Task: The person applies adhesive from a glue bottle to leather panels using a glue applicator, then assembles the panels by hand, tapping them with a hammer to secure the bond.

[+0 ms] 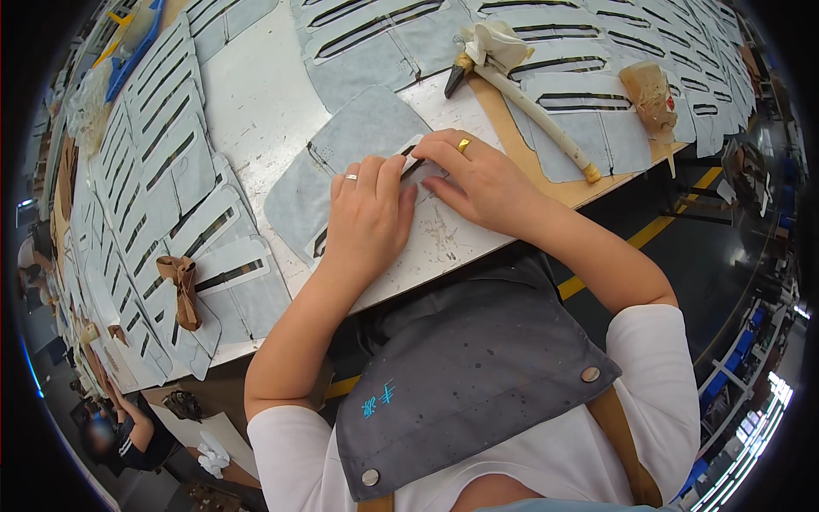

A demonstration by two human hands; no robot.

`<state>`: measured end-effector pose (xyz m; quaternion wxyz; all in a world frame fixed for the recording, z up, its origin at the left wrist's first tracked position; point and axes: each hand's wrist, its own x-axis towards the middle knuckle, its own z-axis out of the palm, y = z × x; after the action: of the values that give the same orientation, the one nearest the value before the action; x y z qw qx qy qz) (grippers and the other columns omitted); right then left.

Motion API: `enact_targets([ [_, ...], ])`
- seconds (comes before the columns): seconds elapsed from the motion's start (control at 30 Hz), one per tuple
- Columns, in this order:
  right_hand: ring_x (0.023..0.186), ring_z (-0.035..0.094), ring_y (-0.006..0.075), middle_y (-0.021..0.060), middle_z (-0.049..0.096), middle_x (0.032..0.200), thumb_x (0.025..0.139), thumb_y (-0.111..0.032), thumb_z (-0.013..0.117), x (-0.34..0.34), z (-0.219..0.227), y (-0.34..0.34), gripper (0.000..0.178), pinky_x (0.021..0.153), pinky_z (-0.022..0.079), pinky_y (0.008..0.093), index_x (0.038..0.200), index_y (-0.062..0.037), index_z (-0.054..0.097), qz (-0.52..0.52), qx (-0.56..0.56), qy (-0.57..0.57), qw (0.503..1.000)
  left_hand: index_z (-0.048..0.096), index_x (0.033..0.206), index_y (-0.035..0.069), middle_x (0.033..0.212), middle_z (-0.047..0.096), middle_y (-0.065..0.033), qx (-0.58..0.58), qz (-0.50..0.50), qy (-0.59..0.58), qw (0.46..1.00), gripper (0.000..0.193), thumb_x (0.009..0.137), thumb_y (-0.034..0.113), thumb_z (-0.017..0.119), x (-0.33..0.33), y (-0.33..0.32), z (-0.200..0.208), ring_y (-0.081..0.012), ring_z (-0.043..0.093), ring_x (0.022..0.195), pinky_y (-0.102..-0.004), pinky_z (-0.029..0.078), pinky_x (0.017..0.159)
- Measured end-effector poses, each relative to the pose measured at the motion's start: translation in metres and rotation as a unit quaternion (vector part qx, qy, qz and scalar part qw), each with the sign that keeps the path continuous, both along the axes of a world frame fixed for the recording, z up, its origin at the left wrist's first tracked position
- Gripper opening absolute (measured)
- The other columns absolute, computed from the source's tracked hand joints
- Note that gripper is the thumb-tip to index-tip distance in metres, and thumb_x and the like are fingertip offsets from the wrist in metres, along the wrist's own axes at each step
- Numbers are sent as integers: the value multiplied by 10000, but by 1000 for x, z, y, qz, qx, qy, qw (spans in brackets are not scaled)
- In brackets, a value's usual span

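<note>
A light grey panel [375,119] lies on the white table in front of me, with a dark slot bordered by a white strip along its near edge. My left hand [367,209] rests over this strip, fingers bent slightly and tips laid on the panel. Beside it, my right hand [478,179] has its index finger on the dark slot, with the thumb curled at the panel's near edge. The fingers cover much of the slot.
Overlapping rows of similar slotted panels [136,171] cover the table's left side, and more panels [636,38] spread at the back right. A long-handled tool with a black tip [537,115] lies beyond my right hand. Brown crumpled wrapping [181,290] sits left; a torn tan bag [650,98] lies right.
</note>
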<state>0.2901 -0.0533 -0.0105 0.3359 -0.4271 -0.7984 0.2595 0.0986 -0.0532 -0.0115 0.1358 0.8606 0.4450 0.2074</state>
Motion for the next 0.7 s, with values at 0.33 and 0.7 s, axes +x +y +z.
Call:
enact_targets([
  [0.33, 1049, 567, 244, 54, 606, 1072, 794, -34, 623, 0, -2, 7, 278, 919, 445, 377, 1070, -63, 609, 43, 81, -94, 991, 636, 1056, 64, 908, 573, -69, -39, 30, -65, 997, 261, 799, 16, 645, -21, -17, 4, -235, 552, 842, -363, 369, 747],
  [0.7, 986, 568, 232, 56, 601, 1019, 810, -65, 608, -11, 8, 7, 196, 873, 448, 365, 1006, -60, 604, 55, 17, -65, 996, 636, 1067, 65, 952, 565, -72, 58, -26, -3, 998, 313, 765, -13, 656, -20, -16, -2, -244, 549, 849, -357, 391, 762],
])
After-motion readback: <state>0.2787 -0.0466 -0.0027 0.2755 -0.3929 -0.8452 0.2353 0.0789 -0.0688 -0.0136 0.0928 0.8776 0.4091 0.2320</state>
